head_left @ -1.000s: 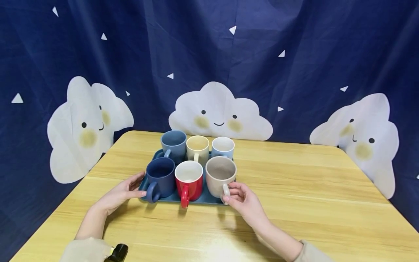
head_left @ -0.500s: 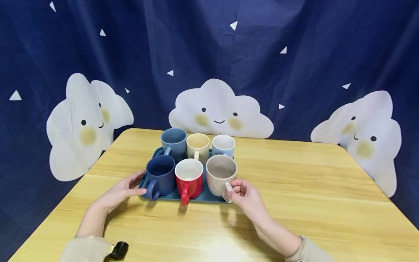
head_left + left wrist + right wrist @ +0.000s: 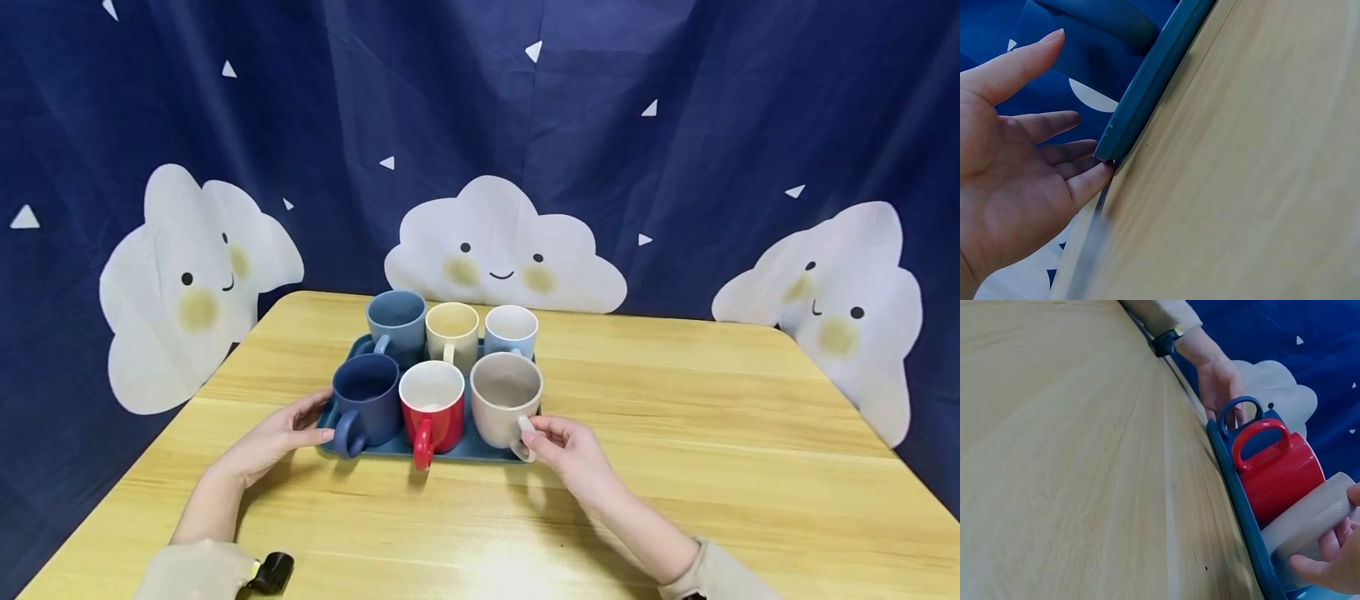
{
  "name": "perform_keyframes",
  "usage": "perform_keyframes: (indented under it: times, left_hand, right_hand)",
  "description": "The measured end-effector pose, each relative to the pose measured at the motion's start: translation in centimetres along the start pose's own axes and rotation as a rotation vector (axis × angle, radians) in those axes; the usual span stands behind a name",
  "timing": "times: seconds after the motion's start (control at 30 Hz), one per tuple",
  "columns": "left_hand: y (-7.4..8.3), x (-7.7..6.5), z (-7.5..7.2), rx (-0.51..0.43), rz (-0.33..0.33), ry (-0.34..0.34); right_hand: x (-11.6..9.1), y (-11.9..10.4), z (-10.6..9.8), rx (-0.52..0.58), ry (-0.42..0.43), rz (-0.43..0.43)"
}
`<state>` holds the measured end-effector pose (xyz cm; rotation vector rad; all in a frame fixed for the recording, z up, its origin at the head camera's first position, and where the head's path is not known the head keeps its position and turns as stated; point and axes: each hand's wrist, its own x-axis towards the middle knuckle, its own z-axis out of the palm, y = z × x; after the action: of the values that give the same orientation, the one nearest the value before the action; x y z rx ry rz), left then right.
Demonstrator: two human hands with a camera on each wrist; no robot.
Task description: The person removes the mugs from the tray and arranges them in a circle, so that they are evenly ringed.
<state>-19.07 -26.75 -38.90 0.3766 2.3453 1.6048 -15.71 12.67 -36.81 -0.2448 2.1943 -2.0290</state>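
Note:
A blue tray carries two rows of upright mugs. In front are a navy mug, a red mug and a beige mug; behind stand a blue-grey mug, a cream mug and a light blue mug. My right hand pinches the beige mug's handle between thumb and fingers. At the tray's left end, my left hand has its fingers extended; in the left wrist view the little finger touches the tray's corner, and the thumb stands away from it.
The wooden table extends well to the right of the tray and in front of it. A dark blue curtain with smiling clouds hangs behind. A black device is on my left wrist.
The beige mug's handle has turned slightly to the right, with my right hand moving along with it. My left hand stays at the tray's left end. The head view has tilted slightly downward.

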Motion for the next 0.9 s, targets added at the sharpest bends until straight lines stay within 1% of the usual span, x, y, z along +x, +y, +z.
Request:
perform_keyframes:
  times: [0.2, 0.47, 0.53, 0.6, 0.7, 0.77, 0.83, 0.9]
  left_hand:
    - [0.0, 0.0, 0.0, -0.003, 0.006, -0.002]
    - [0.2, 0.0, 0.0, -0.009, -0.003, 0.0]
    - [0.2, 0.0, 0.1, -0.01, -0.003, -0.001]
    - [0.2, 0.0, 0.2, -0.012, 0.0, -0.003]
    - [0.1, 0.1, 0.2, -0.008, 0.004, -0.002]
    - [0.0, 0.1, 0.2, -0.011, 0.004, 0.0]
    - [0.1, 0.1, 0.2, -0.013, 0.002, 0.005]
    - [0.1, 0.1, 0.1, -0.015, -0.003, 0.01]
  right_hand:
    - [-0.2, 0.0, -0.1, 0.046, -0.053, 0.027]
    - [-0.1, 0.1, 0.0, 0.098, -0.061, 0.046]
    - [-0.1, 0.1, 0.0, 0.156, -0.063, 0.058]
    - [-0.1, 0.1, -0.2, 0.255, -0.079, 0.069]
    - [-0.1, 0.0, -0.8, 0.451, -0.133, 0.089]
    - [-0.1, -0.1, -1.2, 0.538, -0.186, 0.089]
    - [-0.1, -0.3, -1.6, 0.589, -0.235, 0.077]
    - [-0.1, -0.5, -2.2, 0.605, -0.271, 0.045]
